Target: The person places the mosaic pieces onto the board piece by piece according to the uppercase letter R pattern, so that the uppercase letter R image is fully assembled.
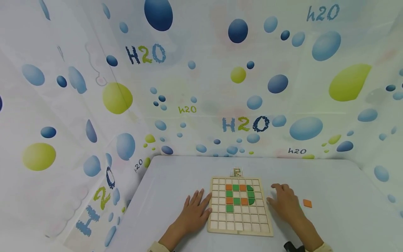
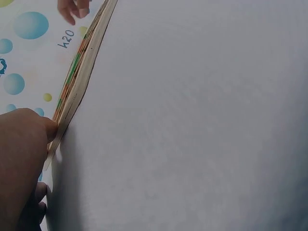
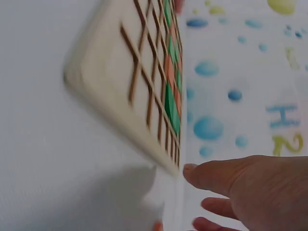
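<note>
A square wooden grid board (image 1: pixel 217 224) lies on the table, with orange tiles (image 1: pixel 229 201) and green tiles (image 1: pixel 230 208) in some of its cells. Two green rounded pieces (image 1: pixel 251 198) sit at the right of this pattern. My left hand (image 1: pixel 193 213) rests at the board's left edge, fingers spread, thumb touching the rim. Just off the right edge is my right hand (image 1: pixel 284 203), its fingers loosely bent and nothing visible between them. Thumb and fingers of the right hand (image 3: pixel 236 192) show beside the board's corner in the right wrist view.
One loose orange tile (image 1: pixel 307 203) lies right of the right hand. Behind the board is a small card (image 1: pixel 236 172) with a grid pattern. A sheet printed with drops and H2O lettering (image 1: pixel 245 124) hangs behind the white table (image 1: pixel 176 175).
</note>
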Demonstrator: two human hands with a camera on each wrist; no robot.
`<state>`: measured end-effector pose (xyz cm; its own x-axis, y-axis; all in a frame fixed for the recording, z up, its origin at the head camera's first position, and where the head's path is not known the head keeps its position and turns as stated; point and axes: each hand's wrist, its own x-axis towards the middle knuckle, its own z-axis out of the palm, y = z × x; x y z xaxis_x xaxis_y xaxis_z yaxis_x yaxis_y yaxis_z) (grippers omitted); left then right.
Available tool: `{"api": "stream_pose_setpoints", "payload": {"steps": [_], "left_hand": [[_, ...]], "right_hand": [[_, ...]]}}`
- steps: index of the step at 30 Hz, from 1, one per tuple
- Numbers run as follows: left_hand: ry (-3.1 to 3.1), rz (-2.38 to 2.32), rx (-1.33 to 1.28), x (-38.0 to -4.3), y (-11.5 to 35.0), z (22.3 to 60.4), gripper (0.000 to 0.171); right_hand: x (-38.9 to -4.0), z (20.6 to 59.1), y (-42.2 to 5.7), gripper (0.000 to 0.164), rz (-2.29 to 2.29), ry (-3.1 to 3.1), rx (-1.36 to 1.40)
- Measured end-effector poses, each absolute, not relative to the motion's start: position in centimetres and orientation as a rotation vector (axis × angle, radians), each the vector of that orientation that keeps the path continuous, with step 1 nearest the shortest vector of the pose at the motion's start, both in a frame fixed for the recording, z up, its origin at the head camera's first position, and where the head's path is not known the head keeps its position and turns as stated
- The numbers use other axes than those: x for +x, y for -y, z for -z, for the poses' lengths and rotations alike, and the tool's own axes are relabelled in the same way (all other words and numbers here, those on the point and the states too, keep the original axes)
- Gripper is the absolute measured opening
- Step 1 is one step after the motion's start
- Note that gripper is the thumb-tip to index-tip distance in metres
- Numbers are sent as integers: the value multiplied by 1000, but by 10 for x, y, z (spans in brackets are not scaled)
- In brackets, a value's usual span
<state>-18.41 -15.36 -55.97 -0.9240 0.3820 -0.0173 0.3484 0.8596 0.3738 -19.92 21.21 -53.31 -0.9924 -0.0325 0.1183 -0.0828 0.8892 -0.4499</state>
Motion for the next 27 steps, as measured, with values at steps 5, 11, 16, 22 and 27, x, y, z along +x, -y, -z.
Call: {"api": "stream_pose_setpoints", "payload": {"steps": [5, 11, 16, 22, 27], "left_hand": [[-2940, -566, 580, -184, 154, 560, 59], [-2938, -565, 580, -184, 154, 562, 59], [-2941, -566, 584, -185, 155, 564, 60], [-2941, -559, 579, -186, 155, 564, 60], [-2939, -551, 572, -186, 155, 563, 60]], "right_hand": [[-205, 531, -248, 43, -605, 3070, -10], [-212, 537, -259, 20, -734, 3147, 103], [-212, 542, -261, 27, -897, 3042, 271], [-210, 551, -262, 24, -979, 3005, 317], [-209, 555, -263, 27, -998, 3011, 272]]}}
